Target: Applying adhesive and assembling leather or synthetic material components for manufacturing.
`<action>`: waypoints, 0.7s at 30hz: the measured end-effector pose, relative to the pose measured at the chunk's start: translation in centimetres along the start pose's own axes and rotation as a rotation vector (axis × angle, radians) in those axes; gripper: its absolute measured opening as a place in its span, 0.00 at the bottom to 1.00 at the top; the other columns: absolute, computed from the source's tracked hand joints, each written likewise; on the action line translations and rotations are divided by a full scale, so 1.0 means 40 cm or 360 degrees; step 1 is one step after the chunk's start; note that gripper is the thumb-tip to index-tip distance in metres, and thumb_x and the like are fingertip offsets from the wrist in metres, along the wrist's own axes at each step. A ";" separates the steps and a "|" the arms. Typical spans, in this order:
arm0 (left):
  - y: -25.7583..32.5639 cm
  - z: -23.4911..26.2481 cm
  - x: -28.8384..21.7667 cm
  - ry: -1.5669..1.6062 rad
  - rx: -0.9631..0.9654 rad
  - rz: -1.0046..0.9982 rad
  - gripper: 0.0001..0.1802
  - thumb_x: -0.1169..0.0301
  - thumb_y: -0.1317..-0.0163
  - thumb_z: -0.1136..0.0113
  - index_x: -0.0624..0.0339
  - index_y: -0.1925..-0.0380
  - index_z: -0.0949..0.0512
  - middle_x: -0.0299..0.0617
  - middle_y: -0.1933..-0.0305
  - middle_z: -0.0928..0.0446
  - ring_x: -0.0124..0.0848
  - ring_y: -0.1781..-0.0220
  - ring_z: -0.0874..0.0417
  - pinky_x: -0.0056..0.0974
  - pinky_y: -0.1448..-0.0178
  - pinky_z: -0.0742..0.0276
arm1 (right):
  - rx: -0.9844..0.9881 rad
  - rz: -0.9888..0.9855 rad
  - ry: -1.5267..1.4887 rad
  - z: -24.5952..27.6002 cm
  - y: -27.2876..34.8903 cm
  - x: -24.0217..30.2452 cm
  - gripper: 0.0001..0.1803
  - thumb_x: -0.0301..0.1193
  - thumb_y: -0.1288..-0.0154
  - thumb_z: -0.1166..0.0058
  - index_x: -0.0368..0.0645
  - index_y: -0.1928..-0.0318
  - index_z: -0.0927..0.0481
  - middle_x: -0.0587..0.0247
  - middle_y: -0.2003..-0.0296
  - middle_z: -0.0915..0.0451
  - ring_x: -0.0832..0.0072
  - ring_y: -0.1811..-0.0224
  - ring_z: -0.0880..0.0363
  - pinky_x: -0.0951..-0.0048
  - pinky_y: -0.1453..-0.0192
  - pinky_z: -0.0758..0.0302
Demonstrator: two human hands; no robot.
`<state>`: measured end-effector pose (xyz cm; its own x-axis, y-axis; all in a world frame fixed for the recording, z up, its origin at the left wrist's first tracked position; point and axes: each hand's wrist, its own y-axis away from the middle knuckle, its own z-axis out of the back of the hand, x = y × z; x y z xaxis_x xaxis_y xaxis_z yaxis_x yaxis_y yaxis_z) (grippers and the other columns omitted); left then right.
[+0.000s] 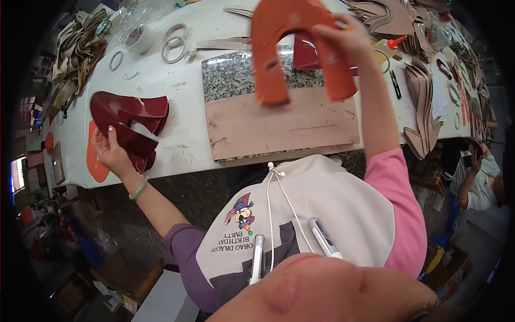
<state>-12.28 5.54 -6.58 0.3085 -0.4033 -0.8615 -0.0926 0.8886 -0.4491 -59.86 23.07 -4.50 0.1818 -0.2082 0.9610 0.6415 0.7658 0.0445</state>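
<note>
My right hand (pixel 343 40) holds up an orange, horseshoe-shaped leather piece (pixel 292 48) above the granite slab (pixel 236 75) and the brown board (pixel 279 126) lying on it. My left hand (pixel 110 150) reaches to the left and rests its fingers on a stack of dark red cut leather pieces (pixel 129 121) on the white table (pixel 177 145). A dark red piece (pixel 306 53) lies on the slab behind the orange one.
Tape rolls (pixel 174 48) and scissors (pixel 220 44) lie at the table's back. A glue bottle (pixel 389 47) and stacks of tan cut pieces (pixel 424 102) fill the right side. Another person (pixel 477 182) sits at the far right. Orange pieces (pixel 94 161) lie at the left edge.
</note>
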 end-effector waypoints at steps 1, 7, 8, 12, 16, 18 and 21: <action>0.010 -0.046 -0.072 0.0306 -0.0026 -0.0066 0.20 0.73 0.39 0.41 0.68 0.48 0.29 0.47 0.59 0.19 0.30 0.63 0.18 0.26 0.54 0.24 | -0.0178 -0.0007 0.0059 0.068 -0.047 -0.008 0.26 0.32 0.48 0.31 0.38 0.50 0.25 0.57 0.61 0.18 0.73 0.71 0.20 0.75 0.71 0.21; 0.149 -0.227 -0.243 0.1332 0.0581 0.0655 0.22 0.82 0.41 0.46 0.69 0.45 0.34 0.48 0.59 0.21 0.29 0.63 0.19 0.25 0.58 0.24 | -0.0530 0.0304 0.1142 0.158 -0.205 -0.167 0.16 0.33 0.41 0.38 0.42 0.54 0.18 0.64 0.62 0.17 0.77 0.66 0.21 0.80 0.59 0.25; 0.182 -0.248 -0.225 0.1372 0.0582 0.0788 0.22 0.82 0.41 0.46 0.69 0.45 0.34 0.47 0.60 0.21 0.29 0.64 0.19 0.24 0.59 0.24 | -0.0565 0.0175 0.0657 0.152 -0.193 -0.143 0.16 0.33 0.41 0.38 0.41 0.53 0.19 0.64 0.62 0.17 0.77 0.65 0.21 0.81 0.58 0.25; 0.279 -0.309 -0.112 0.1139 0.0786 0.1106 0.20 0.80 0.38 0.44 0.69 0.46 0.33 0.48 0.57 0.20 0.27 0.63 0.19 0.23 0.59 0.24 | -0.0654 0.0423 -0.0453 0.186 -0.167 -0.027 0.16 0.29 0.36 0.42 0.37 0.49 0.23 0.60 0.60 0.17 0.75 0.62 0.19 0.81 0.57 0.25; 0.298 -0.310 -0.035 0.0484 0.0876 0.0818 0.23 0.76 0.35 0.46 0.70 0.41 0.35 0.53 0.45 0.25 0.30 0.52 0.21 0.27 0.51 0.25 | 0.0905 0.0581 -0.1301 0.182 -0.165 -0.047 0.14 0.23 0.34 0.47 0.35 0.49 0.24 0.55 0.59 0.18 0.72 0.63 0.19 0.74 0.57 0.22; 0.288 -0.303 0.002 0.0358 0.0715 0.0527 0.26 0.75 0.35 0.45 0.68 0.38 0.36 0.53 0.39 0.29 0.33 0.44 0.24 0.31 0.45 0.27 | 0.0550 0.0409 -0.0833 -0.005 -0.059 -0.031 0.16 0.27 0.36 0.43 0.37 0.48 0.22 0.58 0.60 0.18 0.77 0.64 0.21 0.79 0.60 0.24; 0.305 -0.266 0.030 0.0142 0.0758 0.0210 0.29 0.71 0.36 0.44 0.65 0.35 0.38 0.52 0.34 0.34 0.36 0.37 0.30 0.36 0.38 0.31 | 0.0560 0.0002 -0.0106 -0.232 0.021 -0.078 0.19 0.33 0.40 0.37 0.39 0.49 0.19 0.63 0.62 0.17 0.81 0.66 0.23 0.85 0.61 0.27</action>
<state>-23.11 13.58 -15.64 0.2393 -0.2793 -0.9299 0.3233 0.9260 -0.1949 -52.99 18.72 -9.99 0.1263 -0.1760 0.9763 0.3435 0.9310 0.1234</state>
